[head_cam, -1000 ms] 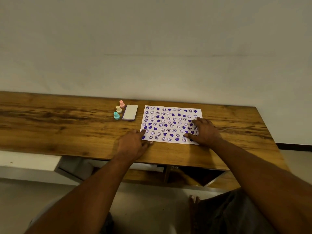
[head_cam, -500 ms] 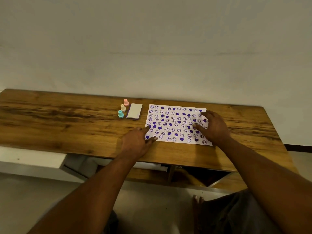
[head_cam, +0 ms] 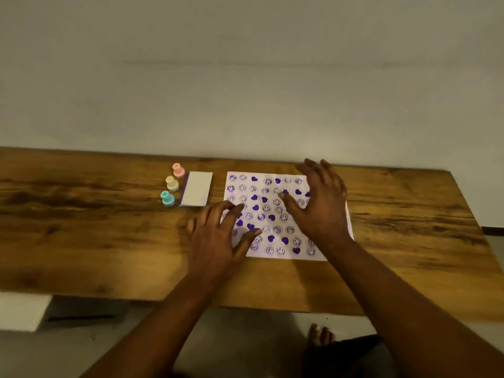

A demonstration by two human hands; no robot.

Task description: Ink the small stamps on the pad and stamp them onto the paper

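Grip: left hand [head_cam: 215,241] and right hand [head_cam: 319,203] both spread, empty, over the paper [head_cam: 272,214].
Risk: palms could smear the prints.
Stamps: three, pink [head_cam: 178,170], cream [head_cam: 172,183], teal [head_cam: 167,198], left of both grips.
Pad: one [head_cam: 196,192], lid on, beside them on the bench [head_cam: 81,214].

**One head-worn view, forward and down**

A single wide-angle camera looks from the person's head, forward and downward, across the wooden tabletop [head_cam: 81,241] toward the plain wall [head_cam: 245,77] behind it. Both forearms enter from the bottom edge, so the tabletop's near edge lies close below. Floor shows beneath it. No second view shares the scene.
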